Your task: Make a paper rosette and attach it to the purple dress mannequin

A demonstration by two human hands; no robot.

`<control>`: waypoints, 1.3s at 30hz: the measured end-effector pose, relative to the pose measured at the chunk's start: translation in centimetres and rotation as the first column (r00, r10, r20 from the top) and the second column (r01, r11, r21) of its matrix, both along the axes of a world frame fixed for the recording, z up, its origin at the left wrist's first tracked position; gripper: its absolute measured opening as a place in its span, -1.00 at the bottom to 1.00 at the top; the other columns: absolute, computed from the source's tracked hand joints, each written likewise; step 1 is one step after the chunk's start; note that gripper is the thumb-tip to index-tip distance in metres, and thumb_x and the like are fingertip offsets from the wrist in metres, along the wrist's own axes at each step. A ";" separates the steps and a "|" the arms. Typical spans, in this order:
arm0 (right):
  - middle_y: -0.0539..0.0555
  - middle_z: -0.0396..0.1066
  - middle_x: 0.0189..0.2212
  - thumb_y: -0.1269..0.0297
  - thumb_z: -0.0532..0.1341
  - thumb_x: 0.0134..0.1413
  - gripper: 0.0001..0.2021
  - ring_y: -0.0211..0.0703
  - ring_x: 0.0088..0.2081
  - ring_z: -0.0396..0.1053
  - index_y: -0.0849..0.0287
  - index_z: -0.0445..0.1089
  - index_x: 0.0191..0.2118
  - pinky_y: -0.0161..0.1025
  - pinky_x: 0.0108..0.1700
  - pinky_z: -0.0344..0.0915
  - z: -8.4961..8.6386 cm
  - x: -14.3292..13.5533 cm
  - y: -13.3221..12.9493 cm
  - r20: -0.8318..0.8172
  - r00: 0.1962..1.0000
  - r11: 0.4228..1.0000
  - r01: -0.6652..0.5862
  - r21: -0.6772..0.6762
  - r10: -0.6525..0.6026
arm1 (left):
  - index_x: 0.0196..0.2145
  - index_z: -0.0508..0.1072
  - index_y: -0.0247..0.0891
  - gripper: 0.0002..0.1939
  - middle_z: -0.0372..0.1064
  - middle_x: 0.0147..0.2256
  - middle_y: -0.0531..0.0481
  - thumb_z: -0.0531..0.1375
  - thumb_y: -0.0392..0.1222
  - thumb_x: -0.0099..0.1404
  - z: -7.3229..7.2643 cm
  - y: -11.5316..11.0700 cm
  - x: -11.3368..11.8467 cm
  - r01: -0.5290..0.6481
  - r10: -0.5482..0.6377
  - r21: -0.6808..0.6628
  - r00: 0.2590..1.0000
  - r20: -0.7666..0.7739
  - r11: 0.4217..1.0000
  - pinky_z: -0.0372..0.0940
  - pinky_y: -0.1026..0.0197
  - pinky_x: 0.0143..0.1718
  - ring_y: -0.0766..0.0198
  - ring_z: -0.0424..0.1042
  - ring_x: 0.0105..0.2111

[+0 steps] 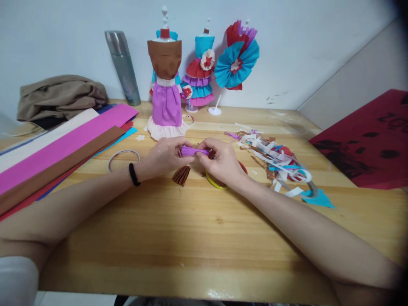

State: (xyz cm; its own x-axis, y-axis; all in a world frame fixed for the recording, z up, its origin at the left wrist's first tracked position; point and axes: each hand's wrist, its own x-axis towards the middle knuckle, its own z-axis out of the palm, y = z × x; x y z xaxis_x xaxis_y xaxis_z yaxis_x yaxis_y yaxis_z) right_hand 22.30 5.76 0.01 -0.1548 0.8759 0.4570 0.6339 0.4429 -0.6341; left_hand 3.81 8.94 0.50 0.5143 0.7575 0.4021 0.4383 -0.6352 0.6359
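Note:
Between my two hands, above the table, is a small piece of pleated purple paper (193, 151), gathered narrow near its middle. My left hand (167, 155) pinches its left end, and a black band circles that wrist. My right hand (219, 161) closes on the gathered part and right end with thumb and fingers. Just below on the wood lies a folded brown paper fan (182, 175). A yellow ring-shaped object (214, 180) is partly covered by my right hand. Behind my hands stands a dress form (165, 102) in a brown top and purple skirt.
Long coloured paper sheets (68, 146) lie left, near a white ring (123, 159). Paper scraps (280, 163) are heaped right, before a red bag (366, 144). Along the wall stand a bottle (124, 70), a tiered-dress form (200, 80) and a blue paper flower (237, 66).

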 end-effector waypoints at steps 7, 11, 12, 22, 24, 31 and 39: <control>-0.02 0.35 -0.56 0.37 0.15 -0.04 -0.93 -0.22 -0.48 0.26 0.14 0.35 -0.48 -0.25 -0.39 0.13 0.0 -0.1 0.0 -0.018 1.000 1.000 0.000 0.015 0.001 | -0.28 0.53 -0.32 -0.79 0.48 -0.41 0.02 0.28 -0.13 0.18 -0.1 -0.4 0.4 -0.029 0.029 -0.016 1.000 0.009 0.999 0.22 0.34 -0.42 0.38 0.35 -0.45; -0.02 0.35 -0.57 0.39 0.15 -0.05 -0.93 -0.22 -0.49 0.27 0.15 0.37 -0.47 -0.26 -0.39 0.14 -0.1 -0.1 -0.1 -0.050 0.999 0.999 -0.019 0.028 0.021 | -0.22 0.51 -0.32 -0.77 0.43 -0.44 0.06 0.26 -0.17 0.17 0.0 -0.5 0.4 -0.039 0.039 0.017 0.999 -0.005 0.999 0.19 0.34 -0.46 0.40 0.30 -0.50; -0.02 0.35 -0.57 0.39 0.15 -0.06 -0.93 -0.22 -0.49 0.27 0.15 0.37 -0.47 -0.26 -0.39 0.14 -0.2 -0.1 -0.2 -0.054 0.998 0.999 -0.021 0.034 0.022 | -0.21 0.51 -0.33 -0.78 0.41 -0.45 0.07 0.25 -0.21 0.16 0.1 -0.5 0.3 -0.046 0.046 0.027 0.999 -0.007 0.999 0.17 0.33 -0.47 0.40 0.28 -0.51; -0.02 0.34 -0.55 0.40 0.15 -0.04 -0.92 -0.22 -0.47 0.27 0.14 0.36 -0.49 -0.26 -0.38 0.14 -0.5 0.1 0.1 -0.039 0.999 0.997 0.027 0.075 -0.025 | -0.25 0.54 -0.29 -0.72 0.39 -0.48 0.07 0.08 -0.41 0.16 0.2 -0.2 -0.3 0.066 -0.066 0.006 0.997 -0.039 0.998 0.16 0.29 -0.44 0.34 0.30 -0.47; -0.02 0.35 -0.55 0.41 0.15 -0.05 -0.92 -0.22 -0.48 0.27 0.15 0.37 -0.48 -0.26 -0.39 0.14 -0.6 0.1 0.2 -0.048 0.998 0.996 0.043 0.080 -0.039 | -0.28 0.54 -0.29 -0.71 0.39 -0.49 0.07 0.07 -0.45 0.13 0.4 -0.5 -0.3 0.097 -0.096 0.001 0.993 -0.065 0.995 0.17 0.29 -0.44 0.34 0.32 -0.47; -0.01 0.39 -0.53 0.41 0.15 -0.04 -0.91 -0.22 -0.46 0.29 0.14 0.38 -0.47 -0.26 -0.38 0.16 -0.5 0.1 0.1 -0.054 0.998 0.997 0.034 0.068 -0.031 | -0.27 0.58 -0.26 -0.64 0.52 -0.41 0.03 0.00 -0.41 0.18 0.6 -0.3 -0.4 0.092 -0.091 0.051 0.995 -0.033 0.994 0.25 0.27 -0.38 0.31 0.41 -0.42; -0.03 0.35 -0.57 0.39 0.16 -0.06 -0.93 -0.23 -0.49 0.26 0.14 0.36 -0.49 -0.26 -0.40 0.14 -0.4 0.1 0.3 -0.120 0.992 0.997 0.045 0.063 -0.037 | -0.26 0.57 -0.33 -0.66 0.55 -0.34 -0.04 0.01 -0.36 0.17 0.4 0.5 -0.7 -0.137 0.140 -0.034 0.983 0.121 0.990 0.35 0.22 -0.23 0.27 0.47 -0.31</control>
